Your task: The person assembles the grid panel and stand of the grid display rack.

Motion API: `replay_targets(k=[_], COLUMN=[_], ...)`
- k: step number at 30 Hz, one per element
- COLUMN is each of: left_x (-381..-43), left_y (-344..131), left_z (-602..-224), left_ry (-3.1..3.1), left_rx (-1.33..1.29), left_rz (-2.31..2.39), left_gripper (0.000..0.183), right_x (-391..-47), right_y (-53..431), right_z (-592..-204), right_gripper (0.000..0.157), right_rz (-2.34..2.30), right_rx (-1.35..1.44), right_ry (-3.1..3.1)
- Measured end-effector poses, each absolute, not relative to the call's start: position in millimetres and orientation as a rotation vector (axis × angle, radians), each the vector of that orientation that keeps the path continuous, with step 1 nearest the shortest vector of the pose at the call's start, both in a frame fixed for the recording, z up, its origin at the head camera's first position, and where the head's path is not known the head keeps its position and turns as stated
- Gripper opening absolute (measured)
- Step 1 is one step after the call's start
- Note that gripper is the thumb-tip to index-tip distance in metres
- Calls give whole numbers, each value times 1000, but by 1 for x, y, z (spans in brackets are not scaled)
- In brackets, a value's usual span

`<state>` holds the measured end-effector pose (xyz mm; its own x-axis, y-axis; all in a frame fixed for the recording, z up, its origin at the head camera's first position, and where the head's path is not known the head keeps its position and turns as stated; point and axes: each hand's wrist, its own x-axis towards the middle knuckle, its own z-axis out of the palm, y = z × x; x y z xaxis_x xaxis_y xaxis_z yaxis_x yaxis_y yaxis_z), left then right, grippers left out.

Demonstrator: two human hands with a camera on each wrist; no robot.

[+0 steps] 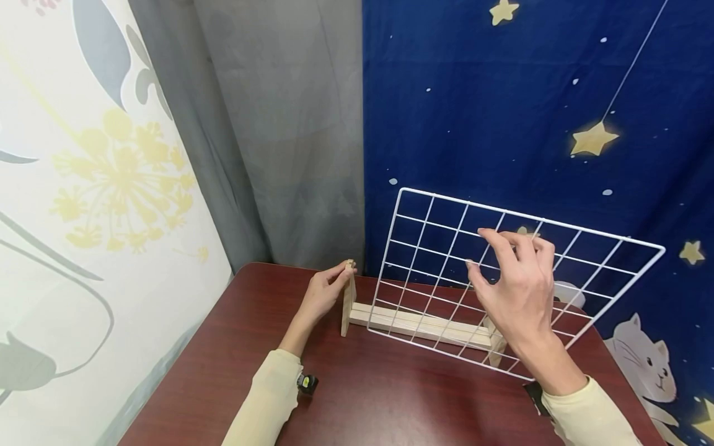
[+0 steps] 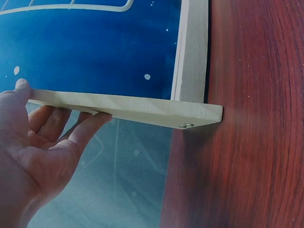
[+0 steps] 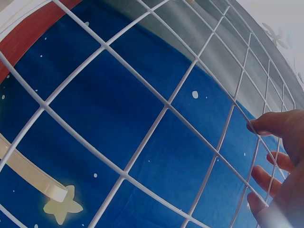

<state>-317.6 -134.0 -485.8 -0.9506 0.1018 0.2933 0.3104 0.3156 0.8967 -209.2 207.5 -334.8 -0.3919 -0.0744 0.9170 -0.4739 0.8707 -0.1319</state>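
Observation:
A wooden rack point(image 1: 424, 323) of pale boards stands on the table, with long rails joining two end boards. My left hand point(image 1: 323, 290) pinches the upper end of the left end board point(image 2: 142, 108), thumb on one side and fingers on the other. A white wire grid panel point(image 1: 429, 248) slants in front of the rack and partly covers it. My right hand point(image 1: 519, 285) holds the panel with spread, bent fingers; in the right wrist view, wires cross the fingers point(image 3: 263, 178). The right end board point(image 1: 495, 344) is partly hidden behind the panel and my right hand.
The dark red wooden table point(image 1: 223, 365) lies under everything. A blue star-patterned curtain point(image 1: 474, 124) and a grey curtain point(image 1: 284, 124) hang behind it. At the back right, a pale rounded object point(image 1: 570, 293) shows through the wires.

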Motion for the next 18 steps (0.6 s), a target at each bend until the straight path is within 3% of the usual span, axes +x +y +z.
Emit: replay_targets(k=[18], left_x=[-308], left_y=[-133], left_z=[-484], left_ry=[-2365], left_rx=[-210], left_rz=[-1676], left_gripper=[46], right_x=[-209], right_y=[208], right_z=[-336], right_gripper=[53], right_rz=[462], right_rx=[430], right_ry=[-1937])
